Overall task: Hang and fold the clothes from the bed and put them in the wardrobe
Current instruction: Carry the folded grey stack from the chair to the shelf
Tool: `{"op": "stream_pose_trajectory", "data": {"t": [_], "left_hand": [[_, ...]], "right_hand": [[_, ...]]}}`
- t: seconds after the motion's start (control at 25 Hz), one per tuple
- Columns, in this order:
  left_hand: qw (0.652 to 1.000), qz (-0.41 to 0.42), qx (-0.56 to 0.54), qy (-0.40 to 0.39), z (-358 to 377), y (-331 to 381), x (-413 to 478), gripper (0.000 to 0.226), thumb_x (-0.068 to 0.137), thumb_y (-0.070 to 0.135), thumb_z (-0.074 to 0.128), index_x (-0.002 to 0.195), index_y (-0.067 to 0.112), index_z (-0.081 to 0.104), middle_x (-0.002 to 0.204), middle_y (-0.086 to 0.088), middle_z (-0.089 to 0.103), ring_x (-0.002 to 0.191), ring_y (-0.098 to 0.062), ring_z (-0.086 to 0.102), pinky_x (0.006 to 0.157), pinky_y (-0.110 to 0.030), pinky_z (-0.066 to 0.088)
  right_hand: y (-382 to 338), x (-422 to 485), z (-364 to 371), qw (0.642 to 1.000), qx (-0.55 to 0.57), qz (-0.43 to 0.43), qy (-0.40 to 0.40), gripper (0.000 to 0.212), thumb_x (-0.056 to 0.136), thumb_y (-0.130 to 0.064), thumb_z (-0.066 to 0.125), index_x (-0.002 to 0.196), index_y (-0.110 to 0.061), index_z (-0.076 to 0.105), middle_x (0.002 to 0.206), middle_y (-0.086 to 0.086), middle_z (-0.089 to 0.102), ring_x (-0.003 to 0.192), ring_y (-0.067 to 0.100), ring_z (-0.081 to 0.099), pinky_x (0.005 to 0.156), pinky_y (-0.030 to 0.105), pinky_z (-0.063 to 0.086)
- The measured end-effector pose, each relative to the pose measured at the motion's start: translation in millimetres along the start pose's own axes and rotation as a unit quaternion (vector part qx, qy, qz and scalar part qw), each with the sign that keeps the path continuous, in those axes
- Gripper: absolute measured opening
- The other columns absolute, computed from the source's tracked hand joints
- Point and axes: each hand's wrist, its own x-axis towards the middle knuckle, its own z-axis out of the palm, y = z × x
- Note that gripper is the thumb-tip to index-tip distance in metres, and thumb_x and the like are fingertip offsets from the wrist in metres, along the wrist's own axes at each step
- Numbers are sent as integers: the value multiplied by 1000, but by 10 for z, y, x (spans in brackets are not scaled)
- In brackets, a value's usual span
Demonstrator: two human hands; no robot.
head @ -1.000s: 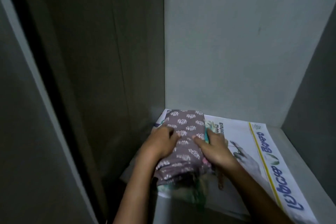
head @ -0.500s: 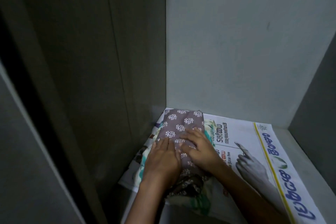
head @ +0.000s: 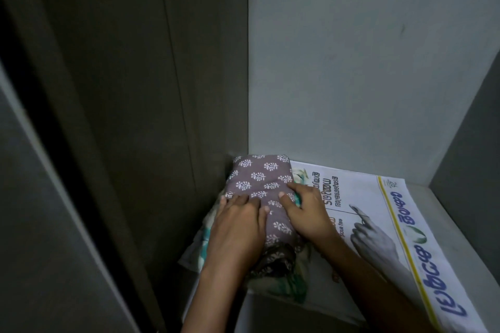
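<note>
The wardrobe (head: 351,62) is filling nearly the whole view, with its pale back wall ahead and darker side walls to the left and right; its grey shelf (head: 457,227) is running across the lower part; a printed newspaper (head: 378,213) is lying flat on the shelf and covering most of it; the folded purple garment (head: 259,178) with a white leaf print is sitting on the newspaper in the back left corner, its far end close against the back wall and its left side beside the left wall; a green and white cloth (head: 296,288) is showing under its near end; both bare forearms are reaching in from the bottom edge, side by side; the left hand (head: 238,227) is lying palm down on the near left part of the purple garment, fingers straight and together, pressing and gripping nothing; the right hand (head: 305,211) is resting palm down on the garment's right edge, thumb on top of the cloth, fingers only slightly bent, pressing and not closing round it
</note>
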Motion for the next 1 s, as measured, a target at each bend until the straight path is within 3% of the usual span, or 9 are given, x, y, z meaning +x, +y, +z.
{"op": "stream_pose_trajectory", "data": {"t": [0.2,0.32,0.44,0.56,0.64,0.68,0.76,0.84,1.0], "left_hand": [[992,44,-35,-116,-109,58,-164,66,93,59,32,148,25,17,157,0,14,144,-12,8,116,-30,-4],[989,29,-19,-142,-89,69,-222,67,93,57,31,150,27,9,158,1,6,145,-11,1,116,-33,-7],[994,21,-2,-107,-120,113,-198,52,99,40,25,148,25,20,156,0,18,144,-13,13,117,-37,-3],[998,13,-19,-54,-254,79,-106,55,89,38,17,130,23,50,139,-6,49,130,-20,41,113,-37,14],[995,-10,-11,-100,-273,33,-48,55,86,40,18,114,19,61,127,-11,58,121,-28,49,104,-36,28],[992,-20,9,-128,-228,26,-43,49,90,39,23,111,17,61,126,-13,58,119,-30,49,100,-36,32],[990,-14,37,-138,-73,51,-90,40,96,33,27,116,17,58,130,-13,55,123,-28,45,106,-36,25],[993,-3,36,-115,75,63,-167,42,99,31,24,134,18,43,145,-7,40,136,-20,31,114,-34,8],[995,2,48,-88,192,11,-230,50,101,34,15,149,19,19,156,3,21,143,-12,13,116,-31,-2]], "right_hand": [[-7,-46,-202,996,-44,27,-76,55,92,-41,52,140,-24,31,135,14,37,121,31,47,104,34,36],[24,-251,-224,981,40,98,-165,49,91,-46,51,130,-28,26,121,10,54,102,26,60,93,44,50],[22,-381,-124,962,180,113,-172,47,91,-35,56,127,-27,27,115,10,57,87,22,66,74,42,58],[-113,-397,-165,878,412,172,-171,38,92,-8,56,121,-17,33,94,16,60,46,17,63,38,29,52],[-98,-408,-204,938,270,127,-175,32,90,-14,60,116,-15,42,85,10,61,42,10,59,39,24,50],[-39,-377,-214,977,116,80,-163,28,87,-21,65,110,-15,49,80,4,60,45,6,57,43,22,47],[39,-305,-244,993,-106,-25,-48,20,82,-27,69,96,-15,61,75,-2,58,59,11,56,54,25,40],[31,-272,-215,986,-108,-119,32,18,86,-20,63,101,-10,65,89,6,61,81,18,57,66,23,36],[67,-316,56,970,-94,-202,-101,37,100,-18,40,135,-9,48,142,7,46,130,18,40,94,4,17]]}}
